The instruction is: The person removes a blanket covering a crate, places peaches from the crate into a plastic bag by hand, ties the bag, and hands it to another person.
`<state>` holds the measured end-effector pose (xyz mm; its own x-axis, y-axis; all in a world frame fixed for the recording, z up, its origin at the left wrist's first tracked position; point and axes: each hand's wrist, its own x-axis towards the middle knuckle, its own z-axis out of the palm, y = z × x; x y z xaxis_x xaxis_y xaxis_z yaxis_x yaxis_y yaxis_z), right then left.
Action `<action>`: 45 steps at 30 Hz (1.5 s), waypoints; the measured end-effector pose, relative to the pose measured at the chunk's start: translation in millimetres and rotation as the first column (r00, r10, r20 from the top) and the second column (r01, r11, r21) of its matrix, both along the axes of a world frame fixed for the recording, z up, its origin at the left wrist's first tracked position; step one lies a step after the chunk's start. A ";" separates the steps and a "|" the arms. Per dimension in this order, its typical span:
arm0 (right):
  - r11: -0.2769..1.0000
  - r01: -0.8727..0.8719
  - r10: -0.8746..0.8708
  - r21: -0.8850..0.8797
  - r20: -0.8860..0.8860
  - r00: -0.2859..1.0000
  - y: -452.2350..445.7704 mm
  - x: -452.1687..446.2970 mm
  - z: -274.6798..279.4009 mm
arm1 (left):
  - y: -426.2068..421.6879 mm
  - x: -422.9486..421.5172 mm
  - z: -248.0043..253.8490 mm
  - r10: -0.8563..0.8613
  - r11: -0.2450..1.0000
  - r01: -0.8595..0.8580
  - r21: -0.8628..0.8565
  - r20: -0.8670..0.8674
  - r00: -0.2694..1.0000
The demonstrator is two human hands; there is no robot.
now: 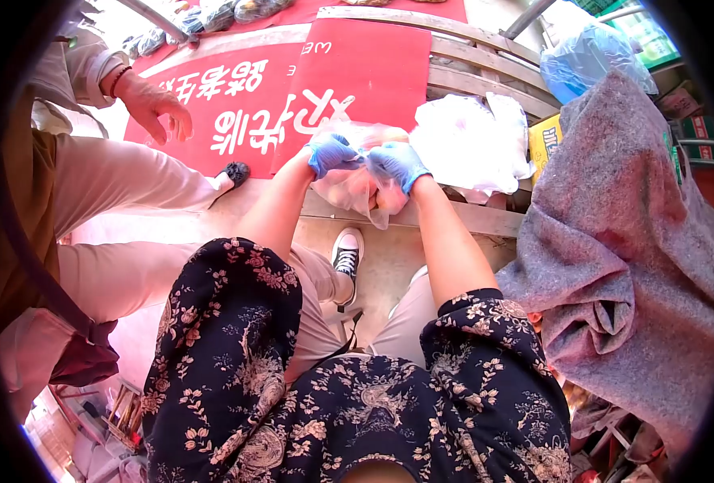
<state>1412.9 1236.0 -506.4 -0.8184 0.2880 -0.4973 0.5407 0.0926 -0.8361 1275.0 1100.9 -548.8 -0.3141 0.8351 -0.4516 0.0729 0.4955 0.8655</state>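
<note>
Both my hands wear blue gloves and are out in front of me at the wooden bench. My left hand (332, 154) is closed on one side of the top of a clear plastic bag (379, 211). On the other side of the bag's top, my right hand (399, 164) grips it too, fingers curled in. Rounded, pale orange-brown items show through the thin plastic; their kind is unclear. The bag hangs at the near edge of the bench, over a red sheet with white writing (373, 72).
White plastic bags (471, 143) lie right of my hands, beside a yellow box (545, 145). A grey blanket (606, 193) covers something at the right, with a blue bag (594, 60) behind. Another person's hand (152, 105) and legs are close on my left. Wooden slats (485, 55) run behind.
</note>
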 end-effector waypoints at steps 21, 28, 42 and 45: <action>0.036 0.213 -0.275 -0.976 0.196 0.941 39.3 22.4 -64.4 | -27.8 36.0 -33.8 0.462 0.505 -0.752 -0.423 0.869 -0.179; 0.279 0.137 -0.043 -0.950 0.130 0.991 6.7 14.4 -53.2 | -24.9 61.5 39.2 0.348 0.869 -0.488 -0.081 0.802 0.486; 0.721 0.519 -0.315 -0.459 0.450 0.836 45.3 23.3 -67.8 | -39.5 45.8 -45.8 0.644 0.480 -0.786 -0.389 0.765 0.014; 0.421 0.630 -0.449 -0.653 0.453 0.770 37.5 25.3 -77.9 | -38.2 51.5 -62.7 0.433 0.308 -0.874 -0.375 0.874 -0.223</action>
